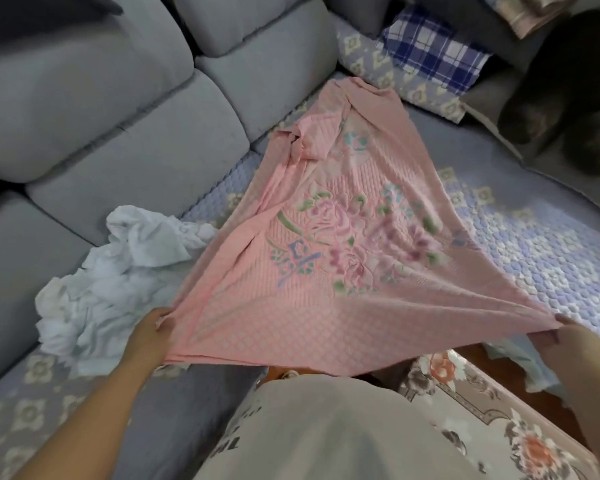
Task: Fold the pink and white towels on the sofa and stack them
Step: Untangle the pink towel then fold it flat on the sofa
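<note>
At the sofa's front edge I see my left hand (151, 329) and right hand (568, 344) each pinching a near corner of one pink towel (329, 244), stretched out over the quilted seat cover (534, 251). One crumpled white towel (118, 271) lies left, against grey sofa cushions (118, 140).

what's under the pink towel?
The pink towel, held at its near corners by the left hand and right hand, covers the sofa's quilted cover. Anything else beneath is hidden.
</note>
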Demonstrator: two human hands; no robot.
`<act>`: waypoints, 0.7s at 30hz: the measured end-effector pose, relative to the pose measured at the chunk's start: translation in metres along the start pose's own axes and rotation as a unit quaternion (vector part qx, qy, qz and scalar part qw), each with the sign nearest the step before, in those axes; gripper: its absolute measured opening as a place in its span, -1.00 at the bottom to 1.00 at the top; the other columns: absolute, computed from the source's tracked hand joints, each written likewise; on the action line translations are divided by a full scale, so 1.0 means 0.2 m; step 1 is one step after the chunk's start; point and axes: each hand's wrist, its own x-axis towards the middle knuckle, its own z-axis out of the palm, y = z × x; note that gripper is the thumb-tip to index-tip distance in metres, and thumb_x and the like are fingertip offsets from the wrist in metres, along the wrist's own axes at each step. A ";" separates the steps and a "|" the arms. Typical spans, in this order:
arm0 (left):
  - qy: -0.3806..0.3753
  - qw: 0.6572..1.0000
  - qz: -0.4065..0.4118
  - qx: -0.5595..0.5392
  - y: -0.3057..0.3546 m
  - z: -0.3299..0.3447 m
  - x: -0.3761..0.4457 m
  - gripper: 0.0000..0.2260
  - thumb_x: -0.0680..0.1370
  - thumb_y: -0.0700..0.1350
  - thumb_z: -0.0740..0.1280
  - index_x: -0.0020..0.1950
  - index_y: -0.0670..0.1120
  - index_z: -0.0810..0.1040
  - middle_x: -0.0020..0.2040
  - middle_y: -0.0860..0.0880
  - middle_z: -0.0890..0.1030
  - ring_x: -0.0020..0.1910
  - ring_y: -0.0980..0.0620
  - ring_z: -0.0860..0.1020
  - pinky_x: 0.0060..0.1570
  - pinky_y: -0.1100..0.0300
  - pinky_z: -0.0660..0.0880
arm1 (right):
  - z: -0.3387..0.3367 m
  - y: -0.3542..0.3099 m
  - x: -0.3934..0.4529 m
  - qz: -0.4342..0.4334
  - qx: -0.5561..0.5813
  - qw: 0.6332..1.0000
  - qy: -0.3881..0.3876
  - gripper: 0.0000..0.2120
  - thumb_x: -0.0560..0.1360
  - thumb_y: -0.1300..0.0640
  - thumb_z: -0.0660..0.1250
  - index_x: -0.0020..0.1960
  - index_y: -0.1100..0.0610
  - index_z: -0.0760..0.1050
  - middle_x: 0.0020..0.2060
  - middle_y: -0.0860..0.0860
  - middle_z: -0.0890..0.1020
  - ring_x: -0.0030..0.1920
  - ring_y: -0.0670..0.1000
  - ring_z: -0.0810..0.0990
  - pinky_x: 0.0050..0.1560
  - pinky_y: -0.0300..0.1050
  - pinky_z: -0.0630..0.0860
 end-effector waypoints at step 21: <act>-0.196 0.899 -0.309 -0.241 0.01 0.02 -0.14 -0.84 0.59 -0.29 0.37 0.12 -0.35 0.54 0.04 -0.29 0.66 0.03 -0.20 0.62 0.06 -0.07 0.57 | 0.03 0.22 -0.16 -0.030 -0.030 0.996 -0.081 -0.63 0.65 0.37 0.09 0.42 0.49 0.31 0.31 0.41 0.46 0.37 0.35 0.43 -0.42 -0.50 0.41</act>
